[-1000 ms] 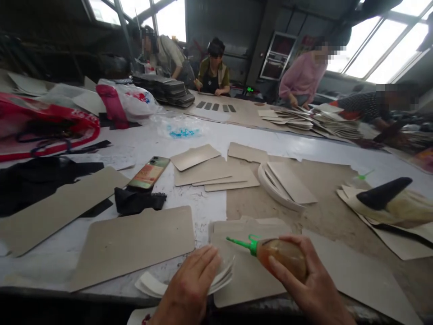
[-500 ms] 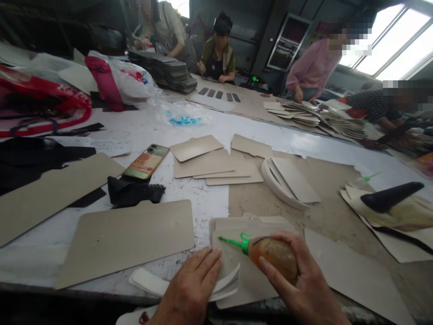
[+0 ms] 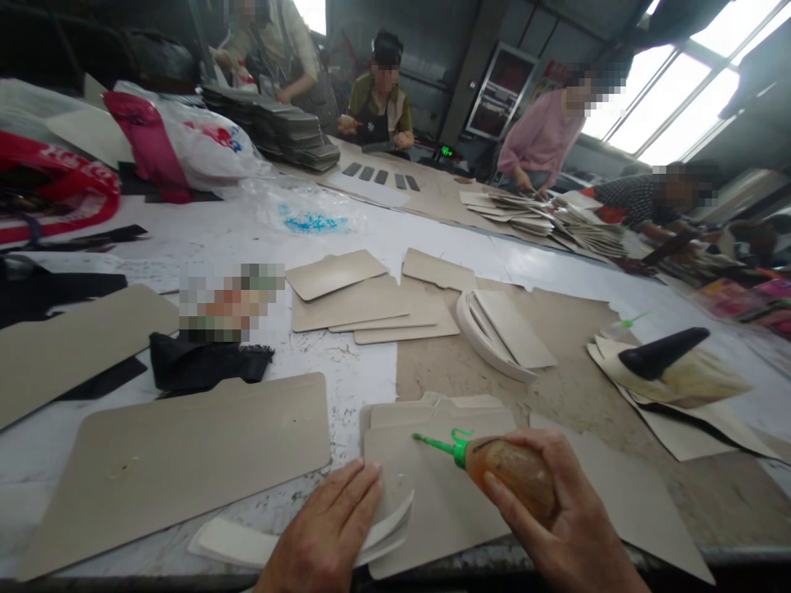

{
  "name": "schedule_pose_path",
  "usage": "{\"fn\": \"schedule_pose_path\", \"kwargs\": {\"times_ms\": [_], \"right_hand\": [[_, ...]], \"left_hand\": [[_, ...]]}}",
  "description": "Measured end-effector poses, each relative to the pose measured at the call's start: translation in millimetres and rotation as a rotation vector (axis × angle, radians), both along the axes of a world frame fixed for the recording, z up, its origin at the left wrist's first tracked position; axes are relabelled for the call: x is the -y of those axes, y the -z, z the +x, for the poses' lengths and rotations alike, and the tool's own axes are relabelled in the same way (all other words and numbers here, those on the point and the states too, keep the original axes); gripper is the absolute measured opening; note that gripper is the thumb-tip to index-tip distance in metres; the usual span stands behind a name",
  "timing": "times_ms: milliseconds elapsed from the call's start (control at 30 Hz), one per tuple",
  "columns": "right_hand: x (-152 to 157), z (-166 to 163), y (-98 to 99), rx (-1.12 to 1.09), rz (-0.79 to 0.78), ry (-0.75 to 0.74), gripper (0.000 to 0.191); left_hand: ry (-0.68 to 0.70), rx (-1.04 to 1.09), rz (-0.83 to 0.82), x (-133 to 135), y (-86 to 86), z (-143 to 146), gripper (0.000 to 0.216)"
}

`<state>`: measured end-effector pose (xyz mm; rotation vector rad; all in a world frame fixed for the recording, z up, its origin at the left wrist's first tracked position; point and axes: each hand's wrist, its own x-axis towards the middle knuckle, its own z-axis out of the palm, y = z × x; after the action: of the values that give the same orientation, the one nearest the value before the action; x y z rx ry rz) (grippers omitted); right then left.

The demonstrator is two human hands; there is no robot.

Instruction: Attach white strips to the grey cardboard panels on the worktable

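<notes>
While the right hand grips the amber, translucent squeeze bottle with a green nozzle, fingers wrapped round its body, the left hand lies palm-down over the curved white strips. Left fingers straight and together; thumb hidden, so can't tell if it pinches or just presses.

Step in hand, my read: lining up the nozzle for dispensing. Tip is above the flat beige board, pointing left; contact unclear, no fresh bead visible. Next move calls for a steady tip, a light squeeze and the left fingers clear of the outlet.

Positions: bottle in the right hand, to the right of the left fingers, apart from them. Board lies between and under both hands; strips overlap its left edge.
</notes>
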<state>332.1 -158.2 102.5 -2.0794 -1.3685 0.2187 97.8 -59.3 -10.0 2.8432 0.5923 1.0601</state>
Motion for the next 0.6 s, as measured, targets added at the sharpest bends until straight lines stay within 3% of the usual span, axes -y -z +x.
{"fn": "schedule_pose_path", "kwargs": {"times_ms": [300, 600], "right_hand": [[-13, -17, 0.0, -0.055, 0.082, -0.159, 0.024], [7, 11, -6.7, 0.05, 0.05, -0.052, 0.023]], "left_hand": [[0.021, 0.013, 0.031, -4, -0.2, 1, 0.051], [0.021, -0.061, 0.021, -4, -8.0, -1, 0.051]]}}
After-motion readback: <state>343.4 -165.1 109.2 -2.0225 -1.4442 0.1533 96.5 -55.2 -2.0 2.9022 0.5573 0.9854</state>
